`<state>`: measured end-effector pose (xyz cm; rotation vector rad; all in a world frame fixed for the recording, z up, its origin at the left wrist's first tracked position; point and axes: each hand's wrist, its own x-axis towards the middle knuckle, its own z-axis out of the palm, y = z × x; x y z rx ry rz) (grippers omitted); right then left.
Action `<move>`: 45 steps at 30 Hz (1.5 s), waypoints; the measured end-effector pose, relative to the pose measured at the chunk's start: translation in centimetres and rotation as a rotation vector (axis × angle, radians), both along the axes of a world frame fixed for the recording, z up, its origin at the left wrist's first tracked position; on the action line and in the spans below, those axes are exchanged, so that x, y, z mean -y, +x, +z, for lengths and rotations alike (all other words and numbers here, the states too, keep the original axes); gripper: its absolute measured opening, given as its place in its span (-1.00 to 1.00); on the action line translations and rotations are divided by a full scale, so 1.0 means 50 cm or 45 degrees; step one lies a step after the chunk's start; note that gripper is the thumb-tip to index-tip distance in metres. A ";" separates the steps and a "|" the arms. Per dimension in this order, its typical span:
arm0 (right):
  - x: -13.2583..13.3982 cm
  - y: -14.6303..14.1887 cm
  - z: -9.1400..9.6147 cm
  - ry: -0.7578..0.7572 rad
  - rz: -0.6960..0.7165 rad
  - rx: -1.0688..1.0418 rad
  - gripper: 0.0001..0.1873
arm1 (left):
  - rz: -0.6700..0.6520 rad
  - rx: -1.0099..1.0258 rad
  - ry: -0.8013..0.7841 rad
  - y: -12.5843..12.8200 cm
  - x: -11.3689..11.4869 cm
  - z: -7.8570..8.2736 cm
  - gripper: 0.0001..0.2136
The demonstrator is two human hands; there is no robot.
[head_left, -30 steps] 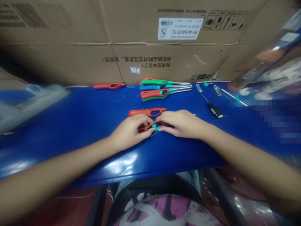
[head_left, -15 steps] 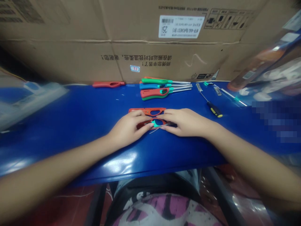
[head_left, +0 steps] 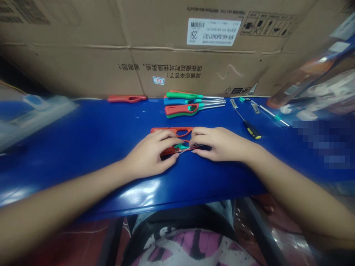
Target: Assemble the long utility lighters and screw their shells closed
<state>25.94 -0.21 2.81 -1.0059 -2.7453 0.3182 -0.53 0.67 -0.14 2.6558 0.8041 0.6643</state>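
My left hand and my right hand meet at the middle of the blue table. Both pinch a red lighter shell that carries a green trigger piece and a thin metal tube. The shell lies low over the table, tilted slightly. Just behind the fingers lies a second red shell half, flat and untouched.
Several finished long lighters in red, green and blue lie at the back by the cardboard boxes. A single red shell lies to their left. A black-and-yellow screwdriver and small parts lie at right. Plastic bags sit at both ends.
The shell has been tipped from lying flat with its green trigger facing up to a more edge-on tilt. My fingers have closed tighter round it. The hands stay in place.
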 end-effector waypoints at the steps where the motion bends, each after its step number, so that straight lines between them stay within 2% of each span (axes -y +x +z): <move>1: 0.000 0.000 -0.001 -0.016 0.007 -0.016 -0.89 | -0.026 -0.015 0.008 -0.001 0.000 0.001 -0.68; 5: -0.001 -0.001 -0.003 -0.068 0.051 -0.117 -0.89 | -0.083 -0.050 0.029 -0.001 -0.002 0.003 -0.71; 13: -0.007 0.003 -0.006 -0.091 0.044 -0.133 -0.89 | -0.099 -0.037 0.066 0.000 -0.004 0.003 -0.75; 20: -0.007 -0.001 -0.004 -0.097 0.068 -0.153 -0.89 | -0.105 -0.173 0.328 -0.007 -0.003 0.004 -0.75; 25: -0.008 0.002 0.000 -0.095 0.068 -0.203 -0.87 | -0.130 -0.217 0.416 -0.011 -0.006 0.007 -0.73; 28: -0.029 0.026 0.001 0.029 -0.154 -0.237 -0.83 | -0.143 -0.210 0.448 -0.012 -0.009 0.010 -0.73; 32: -0.082 0.101 -0.005 0.240 -0.695 -0.138 -0.66 | -0.138 -0.183 0.475 -0.018 -0.013 0.011 -0.72; 35: -0.125 0.177 -0.016 0.221 -1.147 -0.101 -0.63 | -0.101 -0.196 0.441 -0.023 -0.016 0.013 -0.72; 37: -0.147 0.225 -0.027 0.244 -1.375 -0.105 -0.61 | -0.076 -0.213 0.408 -0.025 -0.017 0.016 -0.73; 41: -0.168 0.291 -0.051 0.203 -1.676 -0.121 -0.63 | -0.072 -0.222 0.358 -0.027 -0.017 0.023 -0.73; 45: -0.174 0.311 -0.058 0.061 -1.775 -0.176 -0.79 | -0.098 -0.202 0.241 -0.028 -0.014 0.025 -0.74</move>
